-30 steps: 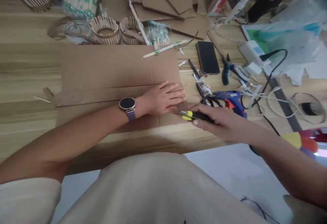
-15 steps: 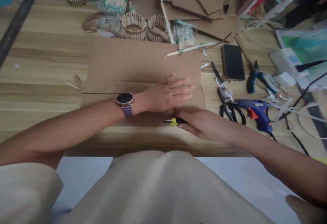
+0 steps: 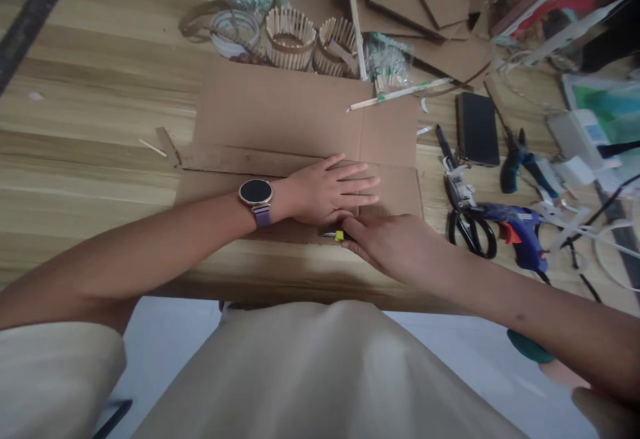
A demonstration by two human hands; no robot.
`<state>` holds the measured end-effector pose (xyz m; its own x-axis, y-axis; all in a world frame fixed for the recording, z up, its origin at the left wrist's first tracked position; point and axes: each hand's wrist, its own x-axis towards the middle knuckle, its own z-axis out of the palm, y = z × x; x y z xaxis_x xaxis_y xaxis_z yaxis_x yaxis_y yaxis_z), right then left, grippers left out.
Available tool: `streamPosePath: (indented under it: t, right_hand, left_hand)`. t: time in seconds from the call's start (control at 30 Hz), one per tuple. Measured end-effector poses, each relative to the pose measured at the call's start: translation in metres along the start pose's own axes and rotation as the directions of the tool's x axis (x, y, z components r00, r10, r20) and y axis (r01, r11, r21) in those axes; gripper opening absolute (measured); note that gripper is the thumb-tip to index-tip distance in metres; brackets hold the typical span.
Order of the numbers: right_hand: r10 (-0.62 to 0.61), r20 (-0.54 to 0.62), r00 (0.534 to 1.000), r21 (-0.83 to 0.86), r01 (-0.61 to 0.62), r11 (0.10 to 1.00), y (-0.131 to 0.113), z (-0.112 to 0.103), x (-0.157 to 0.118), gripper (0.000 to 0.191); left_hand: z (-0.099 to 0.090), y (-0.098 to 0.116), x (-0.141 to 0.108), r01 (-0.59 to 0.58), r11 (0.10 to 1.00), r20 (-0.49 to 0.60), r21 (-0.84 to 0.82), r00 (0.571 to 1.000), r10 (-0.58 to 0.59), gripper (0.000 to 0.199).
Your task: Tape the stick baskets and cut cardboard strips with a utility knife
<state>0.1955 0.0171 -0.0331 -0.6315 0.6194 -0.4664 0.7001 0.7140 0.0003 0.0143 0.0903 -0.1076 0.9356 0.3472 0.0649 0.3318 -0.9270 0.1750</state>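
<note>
Cardboard sheet [image 3: 300,109]: flat on a wooden table [image 3: 100,112], a strip of wood between its near edge and the table's front; broader striped wood to the left; glue gun [image 3: 525,233] and phone [image 3: 479,129] beyond its right edge. Brown, matte, creased, roughly rectangular. Left hand [image 3: 330,192]: palm down upon it, fingers spread. Right hand [image 3: 395,242]: clamped on a yellow-tipped cutter [image 3: 340,235], metal blade by the near edge. Slatted stick ring [image 3: 289,55]: round, past the far edge.
</note>
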Motion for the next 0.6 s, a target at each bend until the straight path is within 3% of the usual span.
streamPosePath:
  t: [0.27, 0.47, 0.6]
  right_hand:
    - [-0.018, -0.009, 1.0, -0.028, 0.017, 0.999, 0.0003, 0.0021, -0.0005, 0.026]
    - [-0.054, -0.041, 0.998, -0.025, 0.053, 0.998, 0.0057, 0.0036, 0.0007, 0.028]
    - [-0.024, 0.014, 1.0, -0.036, 0.025, 0.999, 0.0033, 0.0008, 0.003, 0.026]
  left_hand:
    - [0.0068, -0.0017, 0.0007, -0.023, 1.0, -0.094, -0.008, 0.995, 0.023, 0.049]
    - [0.0066, -0.0022, 0.0013, -0.02, 1.0, -0.106, -0.014, 0.994, 0.018, 0.048]
    - [0.0039, -0.0011, 0.0008, -0.019, 1.0, -0.095, -0.015, 0.995, 0.017, 0.048]
